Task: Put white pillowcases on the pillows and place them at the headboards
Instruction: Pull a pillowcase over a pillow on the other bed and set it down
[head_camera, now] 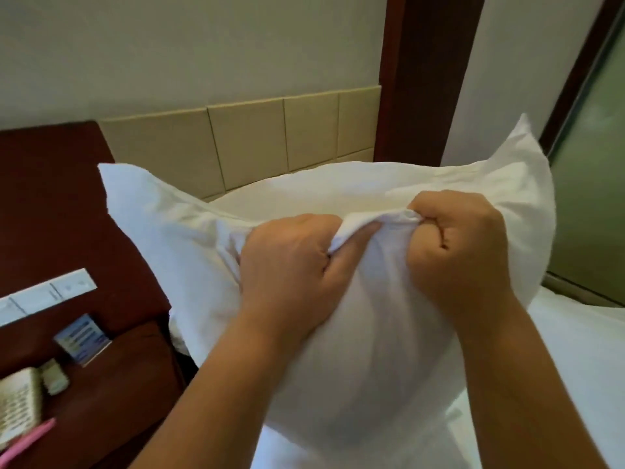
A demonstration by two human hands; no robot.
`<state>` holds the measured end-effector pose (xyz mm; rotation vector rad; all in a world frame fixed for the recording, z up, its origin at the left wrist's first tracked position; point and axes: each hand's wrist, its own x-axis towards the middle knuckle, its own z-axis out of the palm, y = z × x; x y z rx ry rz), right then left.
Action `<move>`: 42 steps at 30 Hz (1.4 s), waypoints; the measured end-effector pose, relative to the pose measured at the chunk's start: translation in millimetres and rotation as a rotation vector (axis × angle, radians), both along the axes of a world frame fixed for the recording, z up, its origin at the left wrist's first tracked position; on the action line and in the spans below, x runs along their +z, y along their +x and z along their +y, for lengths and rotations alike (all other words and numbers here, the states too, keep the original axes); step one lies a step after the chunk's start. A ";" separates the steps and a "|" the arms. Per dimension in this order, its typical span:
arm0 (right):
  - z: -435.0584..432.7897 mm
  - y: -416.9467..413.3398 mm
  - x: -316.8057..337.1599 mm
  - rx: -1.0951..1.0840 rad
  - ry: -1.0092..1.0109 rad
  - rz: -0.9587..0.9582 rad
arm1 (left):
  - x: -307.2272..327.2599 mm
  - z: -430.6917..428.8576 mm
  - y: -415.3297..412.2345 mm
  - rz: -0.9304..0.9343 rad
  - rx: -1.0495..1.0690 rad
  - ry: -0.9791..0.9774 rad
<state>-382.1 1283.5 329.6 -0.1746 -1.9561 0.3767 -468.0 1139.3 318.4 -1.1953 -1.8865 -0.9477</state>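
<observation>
White pillowcase (pixel 355 333) fabric is bunching inside both fists: left hand (pixel 291 265) and right hand (pixel 463 252) are gripping it, pillow lying nine-to-three o'clock.

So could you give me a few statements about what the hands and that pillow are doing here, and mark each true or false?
1. Both hands grip the white pillow. True: the left hand and right hand are fisted in its fabric.
2. The pillow lies flat against the headboard. False: it is held up in front of the tiled headboard.
3. A pink pen lies on the dark nightstand. True.
4. The pillowcase is blue. False: it is white.
</observation>
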 end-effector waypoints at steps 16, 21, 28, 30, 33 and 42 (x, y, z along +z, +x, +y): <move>38.9 -62.2 -93.8 0.121 -0.110 -0.837 | -87.3 8.3 -70.6 -0.415 0.264 -0.472; 52.9 -74.7 -103.0 0.057 -0.046 -0.936 | -87.0 3.6 -89.1 -0.374 0.395 -0.519; 59.6 -128.4 -112.0 -0.063 -0.011 -0.989 | -85.8 -19.2 -140.7 -0.645 0.293 -0.766; 52.4 -148.3 -115.0 -0.093 0.038 -1.003 | -89.4 -20.6 -157.7 -0.700 0.269 -0.768; 37.5 -179.4 -119.9 -0.119 0.073 -0.999 | -103.3 -23.7 -181.7 -0.661 0.315 -0.820; 11.8 -288.5 -131.6 -0.167 0.100 -1.169 | -141.5 -35.4 -293.8 -0.970 0.071 -0.613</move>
